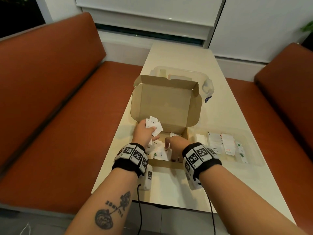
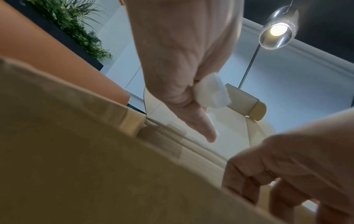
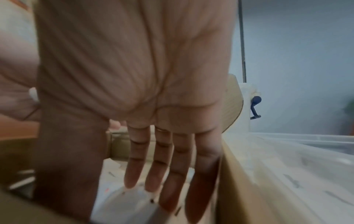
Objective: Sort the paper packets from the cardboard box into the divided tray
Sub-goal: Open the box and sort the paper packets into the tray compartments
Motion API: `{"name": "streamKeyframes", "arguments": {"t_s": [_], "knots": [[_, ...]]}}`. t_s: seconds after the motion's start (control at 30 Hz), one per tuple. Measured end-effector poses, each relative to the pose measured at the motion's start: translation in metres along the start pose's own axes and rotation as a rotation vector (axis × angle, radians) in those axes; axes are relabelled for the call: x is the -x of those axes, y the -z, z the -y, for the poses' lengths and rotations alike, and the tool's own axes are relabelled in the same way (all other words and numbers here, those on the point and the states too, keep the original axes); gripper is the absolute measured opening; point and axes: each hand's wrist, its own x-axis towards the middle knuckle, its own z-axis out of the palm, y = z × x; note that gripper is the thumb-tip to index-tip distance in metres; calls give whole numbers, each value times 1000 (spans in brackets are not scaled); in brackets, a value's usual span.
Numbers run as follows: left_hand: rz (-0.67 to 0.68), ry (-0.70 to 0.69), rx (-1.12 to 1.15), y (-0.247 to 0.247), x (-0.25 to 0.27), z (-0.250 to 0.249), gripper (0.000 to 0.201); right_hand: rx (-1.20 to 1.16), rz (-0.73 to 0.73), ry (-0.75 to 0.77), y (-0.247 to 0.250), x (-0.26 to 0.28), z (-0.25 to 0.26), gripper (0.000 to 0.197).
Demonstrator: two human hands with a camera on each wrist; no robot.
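An open cardboard box [image 1: 169,164] stands mid-table with its lid raised. My left hand [image 1: 153,131] is over the box's far left corner and grips a bunch of white paper packets [image 1: 153,123]; the left wrist view shows those packets [image 2: 210,94] bunched in its curled fingers. My right hand [image 1: 169,146] reaches down into the box with straight fingers [image 3: 172,174], whose tips touch the loose packets [image 3: 134,200] on the box floor [image 1: 160,153]. Just right of the box lies the clear divided tray [image 1: 254,160], with rows of packets [image 1: 215,144] in its compartments.
A clear plastic container [image 1: 186,73] sits behind the box lid. The pale table [image 1: 169,187] is narrow, with orange benches on the left [image 1: 50,99] and right [image 1: 288,99]. The box's right wall [image 3: 239,189] stands between my right hand and the tray [image 3: 287,166].
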Motion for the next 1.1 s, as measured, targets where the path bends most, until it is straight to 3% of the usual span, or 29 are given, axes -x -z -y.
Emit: {"name": "streamKeyframes", "arguments": {"t_s": [0.47, 0.63, 0.8, 0.97, 1.1], "knots": [[-4, 20, -82, -13, -12, 12, 33, -264, -9, 122, -5, 0, -14, 25], [-48, -42, -165, -9, -16, 15, 24, -454, -215, 116, 7, 5, -22, 23], [-119, -25, -36, -6, -17, 12, 29, -692, -415, 87, 25, 9, -29, 29], [33, 36, 46, -15, -5, 7, 31, -901, -481, 92, 33, 9, -25, 31], [68, 108, 286, -22, 4, 2, 18, -917, -530, 78, 28, 3, -18, 27]]}}
